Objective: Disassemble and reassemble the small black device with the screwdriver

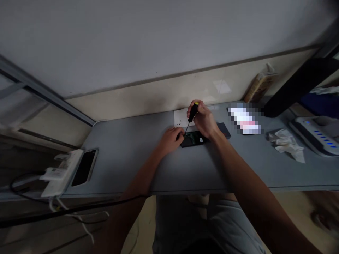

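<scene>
While the right hand [203, 118] wraps its fingers [189, 111] around a screwdriver [193, 112] angled at the black device [195, 139] on the bench [124, 148], the left hand [171, 139] meets its left end, whether pinching I cannot tell.

Dim, greyish light covered the desk [127, 148]; a phone screen [243, 120] glared white through pixelation, a pale patch [222, 86] marked the lower wall [132, 98], and distortion stretched the edges.
</scene>
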`<state>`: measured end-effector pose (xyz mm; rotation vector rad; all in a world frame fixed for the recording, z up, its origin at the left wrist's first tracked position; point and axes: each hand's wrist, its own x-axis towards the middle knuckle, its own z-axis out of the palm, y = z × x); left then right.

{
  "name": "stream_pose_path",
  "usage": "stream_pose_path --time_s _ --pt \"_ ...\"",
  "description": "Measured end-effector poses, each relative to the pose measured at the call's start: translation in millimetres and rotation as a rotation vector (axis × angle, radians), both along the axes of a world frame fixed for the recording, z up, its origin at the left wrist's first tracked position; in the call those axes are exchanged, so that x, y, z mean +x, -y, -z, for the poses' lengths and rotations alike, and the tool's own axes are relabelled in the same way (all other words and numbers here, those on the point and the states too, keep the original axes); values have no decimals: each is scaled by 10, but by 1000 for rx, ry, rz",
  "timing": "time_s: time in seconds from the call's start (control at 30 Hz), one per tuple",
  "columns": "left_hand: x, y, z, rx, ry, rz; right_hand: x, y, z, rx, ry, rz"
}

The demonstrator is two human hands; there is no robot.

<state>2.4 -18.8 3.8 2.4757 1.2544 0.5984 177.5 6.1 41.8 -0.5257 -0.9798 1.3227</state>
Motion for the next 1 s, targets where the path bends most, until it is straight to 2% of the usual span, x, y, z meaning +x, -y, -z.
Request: stream_pose_path --time_s 0.1,0.27,0.5,0.63,0.73,1.0 --pt "4 3 -6 -8 5 -3 -2 25 -40 -37 -42 -39" --pt "19 9 -26 -20 -7 -18 -36 74 -81 -103 -133 35" --pt "10 -4 -3 3 7 -14 -25 83 -64 -74 -120 14" --pt "13 -2 -4 -5 6 -10 -5 86 -98 -128 -114 40" --pt "15 6 -14 -6 9 -20 9 104 -126 -165 -111 -8" --pt "22 2 -21 -12 22 -13 -5 116 -92 -91 -156 -20"
